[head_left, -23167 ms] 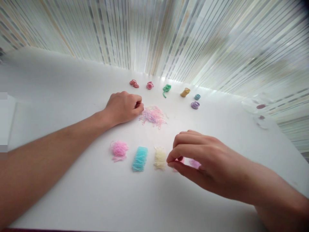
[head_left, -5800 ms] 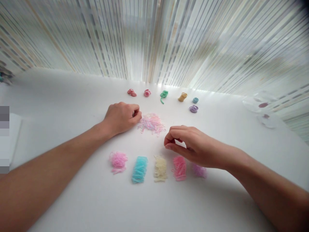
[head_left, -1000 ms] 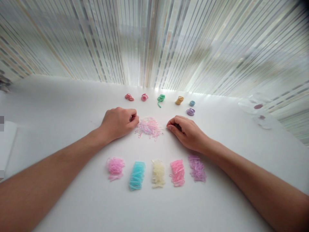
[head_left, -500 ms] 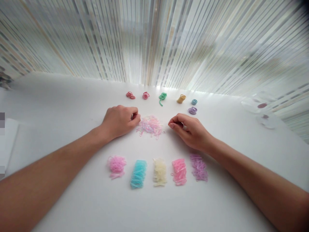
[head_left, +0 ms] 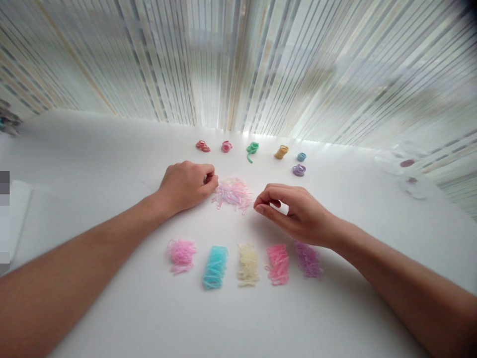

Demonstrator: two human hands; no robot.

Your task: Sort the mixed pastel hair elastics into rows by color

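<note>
Here, curled hands (head_left: 255,205) flank loose, thin pastel strands (head_left: 234,193).

The loose stringy heap (head_left: 234,193) mingles pale pink, white and lilac, while the stringy bundles are solid-coloured: bubblegum-pink bundle (head_left: 182,254), turquoise rectangular bundle (head_left: 215,267), cream rectangular bundle (head_left: 248,265), coral-pink rectangular bundle (head_left: 278,264) and orchid-purple bundle (head_left: 309,259). The small looped coils are red (head_left: 203,146), rose (head_left: 226,146), green (head_left: 253,148), mustard (head_left: 281,152), blue (head_left: 301,156) and lavender (head_left: 299,170). The smooth tabletop (head_left: 141,318) is white; the sheer fabric curtain (head_left: 231,64) has white, grey and beige stripes, some dashed.
</note>
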